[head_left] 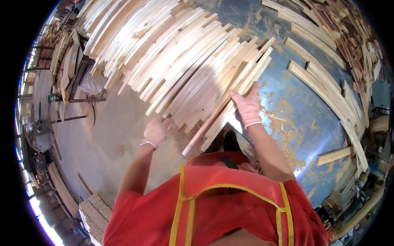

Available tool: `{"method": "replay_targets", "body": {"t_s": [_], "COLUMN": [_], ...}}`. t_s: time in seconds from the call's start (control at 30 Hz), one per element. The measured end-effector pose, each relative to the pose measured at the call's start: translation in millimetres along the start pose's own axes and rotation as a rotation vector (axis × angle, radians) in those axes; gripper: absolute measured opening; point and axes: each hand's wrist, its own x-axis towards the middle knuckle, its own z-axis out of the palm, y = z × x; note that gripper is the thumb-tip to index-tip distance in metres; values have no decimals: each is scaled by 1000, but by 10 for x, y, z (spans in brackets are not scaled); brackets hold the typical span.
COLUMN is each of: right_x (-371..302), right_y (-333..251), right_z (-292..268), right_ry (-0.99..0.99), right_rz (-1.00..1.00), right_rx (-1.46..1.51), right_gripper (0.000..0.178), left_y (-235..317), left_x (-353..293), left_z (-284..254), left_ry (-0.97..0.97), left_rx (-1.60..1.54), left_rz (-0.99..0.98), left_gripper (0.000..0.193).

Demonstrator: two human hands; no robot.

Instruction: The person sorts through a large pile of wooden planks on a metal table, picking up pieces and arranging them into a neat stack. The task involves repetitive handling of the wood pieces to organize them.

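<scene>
Long pale wooden strips (197, 88) lie side by side in a slanting row. My right hand (248, 110), in a pinkish work glove, is at the right edge of the row. Its thumb lies over the outermost wooden strip (221, 121), and its fingers run along that strip's outer side. Beside it, a reddish strip (200, 138) sticks out nearer to me than its neighbours. My left hand (156, 132), gloved too, is by the near ends of the strips. Motion smears its fingers, so their grip does not show.
Right of the row is a bluish metal surface (305, 117) strewn with sawdust. More long boards (324, 92) lie along its far right side, with a short wood block (334, 156) near them. A fan (40, 127) and wood stacks stand at left. A ribbed hose (363, 217) curves at lower right.
</scene>
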Motion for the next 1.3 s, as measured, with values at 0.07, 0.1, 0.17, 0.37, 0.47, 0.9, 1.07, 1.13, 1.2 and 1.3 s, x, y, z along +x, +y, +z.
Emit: {"method": "replay_targets", "body": {"t_s": [0.07,0.1,0.17,0.37,0.47,0.9,1.07,1.13,1.2,1.3], "right_x": [16,31,107,215,279,606,485,341,121,-229], "right_y": [-89,10,319,72,250,351,395,46,-679,-1514], "right_z": [30,-26,101,-24,-12,-655,-635,-898,-1335,-1950], "right_ry": [45,0,71,-25,15,-185,-175,-94,-27,317], "right_rz": [56,72,133,17,-155,77,-1,-111,-164,-452], "right_rx": [23,128,553,204,113,-148,694,633,566,150], "right_gripper": [121,121,108,77,92,110,98,91,85,65], "left_y": [36,78,497,845,1034,2322,2539,2660,2931,3122], "left_x": [93,143,169,348,309,1081,898,594,-8,-269], "left_z": [-65,-82,-84,193,130,435,244,-77,-760,-1058], "left_ry": [9,14,185,256,191,-92,-9,50,3,318], "left_rx": [297,445,354,363,151,-37,4,-76,-209,-431], "left_rz": [92,140,253,237,178,380,532,649,677,1018], "left_gripper": [42,43,41,43,51,79,79,77,88,97]}}
